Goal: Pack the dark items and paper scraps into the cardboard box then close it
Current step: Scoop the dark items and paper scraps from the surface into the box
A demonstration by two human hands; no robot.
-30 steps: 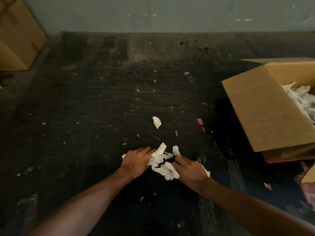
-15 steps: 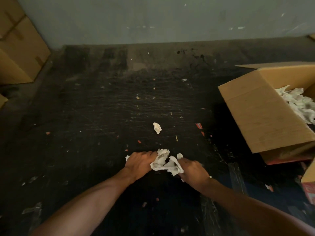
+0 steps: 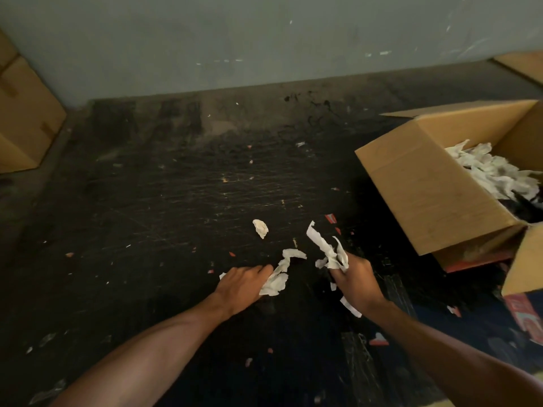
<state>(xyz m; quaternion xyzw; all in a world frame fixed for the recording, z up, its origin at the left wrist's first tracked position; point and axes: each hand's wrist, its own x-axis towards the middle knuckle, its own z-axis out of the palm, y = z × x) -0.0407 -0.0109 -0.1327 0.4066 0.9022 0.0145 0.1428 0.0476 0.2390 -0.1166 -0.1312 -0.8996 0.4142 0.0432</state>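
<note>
My right hand (image 3: 357,279) is closed around a bunch of white paper scraps (image 3: 327,251) and holds them lifted off the dark floor. My left hand (image 3: 242,284) lies flat on the floor, its fingers pressing on more white paper scraps (image 3: 277,279). One small crumpled paper scrap (image 3: 260,228) lies alone just beyond both hands. The open cardboard box (image 3: 432,198) stands to the right with white paper scraps (image 3: 493,168) and dark items (image 3: 521,208) inside it.
A closed cardboard box (image 3: 23,121) stands at the far left against the grey wall. A cardboard flap with red print (image 3: 526,292) is at the right edge. Tiny paper and red bits litter the scratched black floor (image 3: 176,207).
My right hand has lifted away to the right with a bunch of scraps. The pile between the hands has split; my left hand stays on the remainder. The camera tilted up slightly.
</note>
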